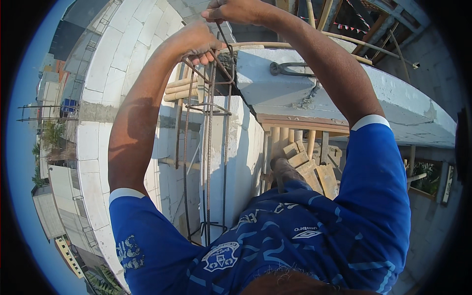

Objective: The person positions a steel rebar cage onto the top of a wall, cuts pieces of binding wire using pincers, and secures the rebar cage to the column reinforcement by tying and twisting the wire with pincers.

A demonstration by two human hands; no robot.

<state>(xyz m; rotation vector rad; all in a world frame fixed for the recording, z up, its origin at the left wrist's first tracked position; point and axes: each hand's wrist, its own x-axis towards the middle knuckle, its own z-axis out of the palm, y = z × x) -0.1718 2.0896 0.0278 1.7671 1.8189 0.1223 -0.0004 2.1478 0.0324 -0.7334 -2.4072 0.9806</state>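
Rust-brown rebar cage (209, 142), slender rods (226, 147) with squared ties (223, 112), in the grasp of both hands (195, 39) (230, 12)

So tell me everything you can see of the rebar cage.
The rebar cage is long, narrow and open: brown, rusty-looking metal bars crossed by bent ties. It runs beside a white wall, its near end going out of sight behind the blue shirt. The left hand curls its fingers around it near the far end; the right hand pinches a rod there, though whether that rod belongs to the cage is unclear.
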